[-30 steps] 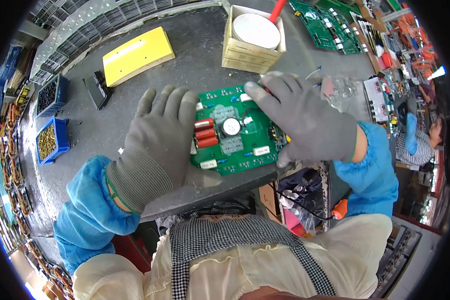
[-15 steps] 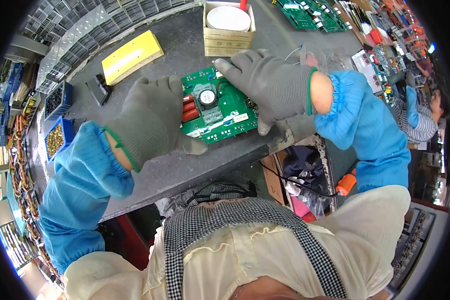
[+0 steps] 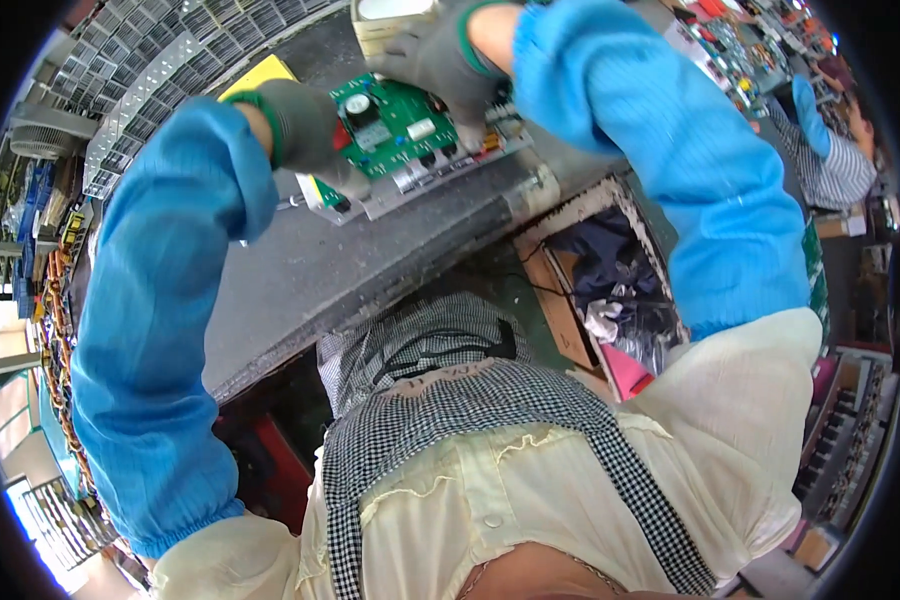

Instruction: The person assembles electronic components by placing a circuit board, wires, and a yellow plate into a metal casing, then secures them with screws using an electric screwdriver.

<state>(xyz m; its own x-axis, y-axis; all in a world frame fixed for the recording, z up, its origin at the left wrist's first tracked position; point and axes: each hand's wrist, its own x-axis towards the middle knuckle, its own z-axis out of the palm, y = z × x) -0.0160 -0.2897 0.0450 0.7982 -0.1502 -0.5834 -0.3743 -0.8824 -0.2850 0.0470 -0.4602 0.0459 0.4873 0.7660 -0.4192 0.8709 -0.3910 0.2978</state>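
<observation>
A green circuit board [image 3: 395, 150] with a round white-topped part and other components is between my two gloved hands on the dark workbench. My left hand [image 3: 315, 130], in a grey glove, closes on the board's left edge, with the thumb at its near corner. My right hand [image 3: 445, 75], also gloved, grips the right side, fingers along the far edge and thumb near the front. Along the board's near edge shows a silver metal plate [image 3: 395, 203] with small parts beside it. The gloves hide parts of the board's edges.
A yellow block [image 3: 267, 72] lies beyond my left hand, and a cardboard box [image 3: 373, 40] with a round white lid stands behind the board. Wire racks [image 3: 150, 90] fill the far left. Below the bench is an open box [image 3: 667, 290] of dark cloth. A co-worker [image 3: 825, 165] sits at right.
Both hands and the board have moved away from me, up in the view. The silver plate at the near edge has come into sight.
</observation>
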